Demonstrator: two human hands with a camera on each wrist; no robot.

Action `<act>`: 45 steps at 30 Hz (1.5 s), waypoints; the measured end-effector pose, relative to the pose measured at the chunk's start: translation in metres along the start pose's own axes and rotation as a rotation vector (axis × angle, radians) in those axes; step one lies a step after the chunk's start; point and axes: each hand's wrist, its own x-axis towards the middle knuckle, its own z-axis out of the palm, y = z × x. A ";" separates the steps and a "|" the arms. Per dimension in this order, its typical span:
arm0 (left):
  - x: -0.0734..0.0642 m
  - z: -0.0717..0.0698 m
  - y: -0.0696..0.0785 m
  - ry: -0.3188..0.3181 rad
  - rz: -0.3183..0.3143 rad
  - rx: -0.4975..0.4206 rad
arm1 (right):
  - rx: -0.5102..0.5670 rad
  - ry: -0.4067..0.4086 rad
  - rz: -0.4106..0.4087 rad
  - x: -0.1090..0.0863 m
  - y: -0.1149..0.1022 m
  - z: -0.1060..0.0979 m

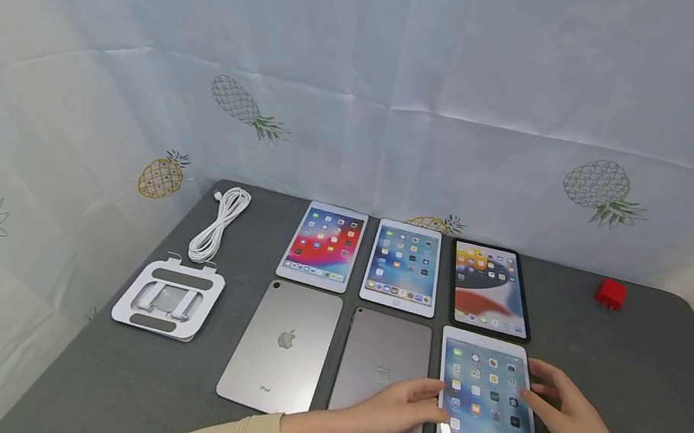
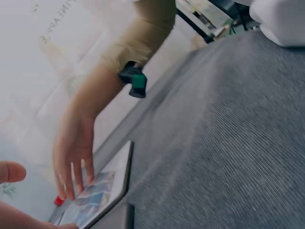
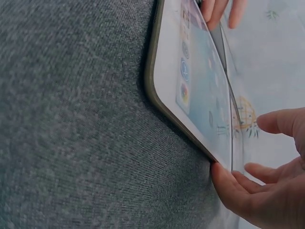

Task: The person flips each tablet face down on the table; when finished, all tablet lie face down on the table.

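Observation:
A white-framed tablet [image 1: 480, 410] lies face up at the front right of the dark table, its screen lit with app icons. My left hand [image 1: 392, 414] reaches over a grey tablet [image 1: 389, 348] lying face down, and its fingertips touch the lit tablet's left edge. On the opposite side, my right hand [image 1: 565, 418] has fingers against the right edge. Its thumb hovers over the screen, apart from the glass in the right wrist view, where fingertips [image 3: 221, 179] meet the rim. In the left wrist view the left thumb [image 2: 12, 171] is raised.
Behind stand three lit tablets in a row: white [image 1: 322, 247], white [image 1: 404, 267] and black-framed [image 1: 492, 288]. A silver iPad [image 1: 282, 348] lies face down further left. At the left are a folded white stand [image 1: 168, 297] and coiled white cable [image 1: 218, 225]; back right, a red plug adapter [image 1: 611, 293].

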 end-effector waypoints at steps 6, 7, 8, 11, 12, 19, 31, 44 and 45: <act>0.002 -0.002 0.004 0.008 -0.046 -0.192 | 0.065 -0.068 0.036 0.000 0.004 -0.007; 0.002 -0.003 0.004 0.009 -0.049 -0.216 | 0.064 -0.073 0.036 0.000 0.005 -0.007; 0.002 -0.004 0.004 0.007 -0.050 -0.236 | 0.062 -0.077 0.036 0.000 0.005 -0.008; 0.004 -0.007 0.004 -0.008 -0.044 -0.286 | 0.057 -0.089 0.031 -0.001 0.006 -0.010; 0.004 -0.008 0.004 -0.014 -0.043 -0.299 | 0.058 -0.093 0.028 -0.001 0.006 -0.010; 0.004 -0.010 0.004 -0.006 -0.044 -0.359 | 0.090 -0.121 0.029 -0.001 0.005 -0.013; 0.004 -0.007 0.002 0.026 -0.016 -0.390 | 0.146 -0.160 0.043 -0.003 0.003 -0.012; -0.001 -0.004 0.001 -0.066 0.149 -0.231 | 0.375 -0.230 0.066 0.001 -0.015 0.009; -0.002 -0.005 0.002 -0.080 0.168 -0.220 | 0.411 -0.241 0.074 0.001 -0.016 0.012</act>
